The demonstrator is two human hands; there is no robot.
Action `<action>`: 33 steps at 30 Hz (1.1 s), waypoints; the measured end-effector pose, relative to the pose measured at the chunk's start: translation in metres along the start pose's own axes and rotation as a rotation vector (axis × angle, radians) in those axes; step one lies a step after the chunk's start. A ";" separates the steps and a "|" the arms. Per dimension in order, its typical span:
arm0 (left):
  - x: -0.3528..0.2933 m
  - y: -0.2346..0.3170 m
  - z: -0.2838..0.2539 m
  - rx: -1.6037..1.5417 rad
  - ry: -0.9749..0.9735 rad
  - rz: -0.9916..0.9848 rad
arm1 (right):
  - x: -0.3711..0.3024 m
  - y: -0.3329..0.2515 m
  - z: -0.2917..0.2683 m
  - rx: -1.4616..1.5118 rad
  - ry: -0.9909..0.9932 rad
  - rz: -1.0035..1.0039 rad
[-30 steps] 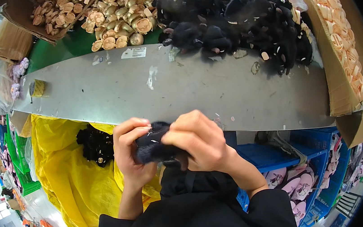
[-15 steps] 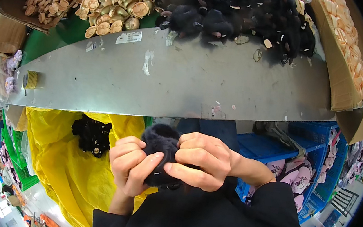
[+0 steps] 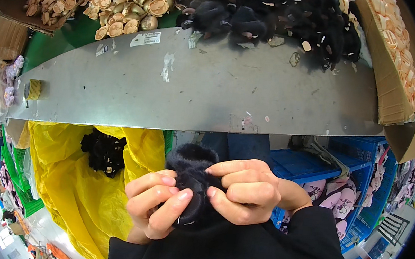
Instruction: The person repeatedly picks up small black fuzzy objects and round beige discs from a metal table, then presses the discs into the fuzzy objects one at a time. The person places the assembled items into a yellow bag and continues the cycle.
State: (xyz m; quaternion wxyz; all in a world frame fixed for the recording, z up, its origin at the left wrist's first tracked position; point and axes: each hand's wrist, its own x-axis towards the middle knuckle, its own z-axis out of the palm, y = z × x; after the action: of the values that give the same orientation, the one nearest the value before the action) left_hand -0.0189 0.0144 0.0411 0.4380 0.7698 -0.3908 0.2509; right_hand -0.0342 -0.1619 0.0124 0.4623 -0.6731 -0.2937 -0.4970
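A black furry plush piece is held up in front of my body, just below the table's near edge. It has a rounded, hollow-looking upper part and a small pale mark low down. My left hand pinches its left side between thumb and fingers. From the other side, my right hand grips it with thumb and curled fingers. My fingers cover part of the piece, so its full shape is hidden. More black furry pieces lie heaped at the far side of the metal table.
Gold-coloured rounded parts are piled at the far left. A cardboard box of peach-coloured parts stands at right. Below the table, a yellow bag holds black pieces. Blue shelving holds pink items. A tape roll sits near the left edge.
Both hands have shifted slightly right and down with the plush piece. Its rounded upper part shows more now, and my fingers have changed their grip along its sides.
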 end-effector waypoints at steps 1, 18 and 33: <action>0.002 0.004 0.003 -0.003 0.017 -0.020 | 0.002 -0.002 -0.001 0.035 -0.031 0.021; -0.003 0.002 -0.003 -0.019 -0.102 0.048 | -0.003 -0.003 0.002 0.032 0.006 0.022; -0.005 0.016 0.010 0.178 0.038 0.018 | 0.010 -0.003 -0.015 0.305 -0.114 0.180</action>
State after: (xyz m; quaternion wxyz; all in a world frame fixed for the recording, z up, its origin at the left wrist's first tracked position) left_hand -0.0342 0.0025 0.0400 0.3731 0.7972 -0.3653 0.3031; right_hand -0.0397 -0.1752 0.0236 0.5841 -0.6459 -0.3299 -0.3643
